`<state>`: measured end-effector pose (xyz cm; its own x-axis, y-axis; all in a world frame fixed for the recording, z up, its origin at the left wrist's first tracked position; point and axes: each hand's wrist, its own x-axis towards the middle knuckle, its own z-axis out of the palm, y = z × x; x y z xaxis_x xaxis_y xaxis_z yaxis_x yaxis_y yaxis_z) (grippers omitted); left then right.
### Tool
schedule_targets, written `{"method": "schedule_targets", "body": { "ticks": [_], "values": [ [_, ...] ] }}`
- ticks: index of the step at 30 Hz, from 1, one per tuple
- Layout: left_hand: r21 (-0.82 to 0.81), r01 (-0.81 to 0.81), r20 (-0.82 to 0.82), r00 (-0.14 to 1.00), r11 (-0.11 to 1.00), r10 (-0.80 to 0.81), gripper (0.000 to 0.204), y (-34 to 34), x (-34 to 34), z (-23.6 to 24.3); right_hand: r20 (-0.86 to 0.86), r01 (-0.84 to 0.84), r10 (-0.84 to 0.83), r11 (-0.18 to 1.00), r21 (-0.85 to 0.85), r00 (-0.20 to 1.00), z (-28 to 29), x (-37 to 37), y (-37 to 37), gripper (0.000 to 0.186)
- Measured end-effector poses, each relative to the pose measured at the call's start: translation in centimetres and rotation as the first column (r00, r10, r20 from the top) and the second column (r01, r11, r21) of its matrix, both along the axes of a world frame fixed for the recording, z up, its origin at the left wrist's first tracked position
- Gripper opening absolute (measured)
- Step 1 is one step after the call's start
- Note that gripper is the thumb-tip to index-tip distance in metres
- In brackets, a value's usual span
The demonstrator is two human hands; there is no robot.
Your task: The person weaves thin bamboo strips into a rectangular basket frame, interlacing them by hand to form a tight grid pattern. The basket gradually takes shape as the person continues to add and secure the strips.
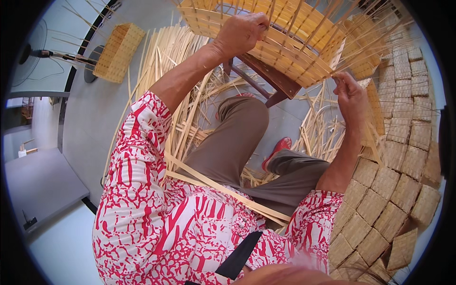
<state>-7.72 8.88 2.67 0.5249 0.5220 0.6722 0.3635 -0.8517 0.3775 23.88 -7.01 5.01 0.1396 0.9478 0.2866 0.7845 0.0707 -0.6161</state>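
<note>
A half-woven bamboo basket (289, 53), with long upright stakes sticking out around its rim, sits in front of me. Beneath it is a dark brown wooden stool (273, 76). My left hand (243, 34) is closed at the top edge of the basket's near wall, its fingertips pressed together on the weave. At the near right corner, my right hand (350, 92) pinches the end of the weaving, where thin stakes stick out. What lies between the fingertips is partly hidden. A few flat bamboo strips (228, 192) lie across my lap.
Loose bamboo strips (164, 52) cover the floor left of the stool, with more (316, 123) to its right. Another unfinished basket (121, 52) stands at the far left near a fan (35, 53). Rows of stacked woven boxes (380, 199) line the right side.
</note>
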Motion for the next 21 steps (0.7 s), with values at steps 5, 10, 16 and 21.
{"method": "schedule_targets", "body": {
  "ticks": [5,10,16,21],
  "values": [
    [-0.027,-0.063,0.154,0.986,0.998,0.066,0.018,-1.5,0.4,0.0,0.123,0.002,-0.010,0.998,0.070,0.992,0.0,-0.1,-0.2,0.011],
    [-0.075,-0.079,0.290,0.952,0.994,0.098,0.024,-3.7,0.3,2.1,0.078,-0.011,0.013,1.000,-0.019,0.997,0.2,0.0,-0.4,0.011],
    [-0.115,-0.062,0.163,0.983,0.991,0.081,0.018,-2.9,3.4,4.3,-0.069,-0.106,0.104,0.994,-0.033,0.992,0.2,-0.6,-0.6,0.014],
    [-0.282,0.039,0.190,0.982,0.959,0.015,0.012,-2.3,4.1,4.9,-0.064,-0.069,0.068,0.998,-0.012,0.996,-0.1,-1.0,-1.0,0.013]
  ]
}}
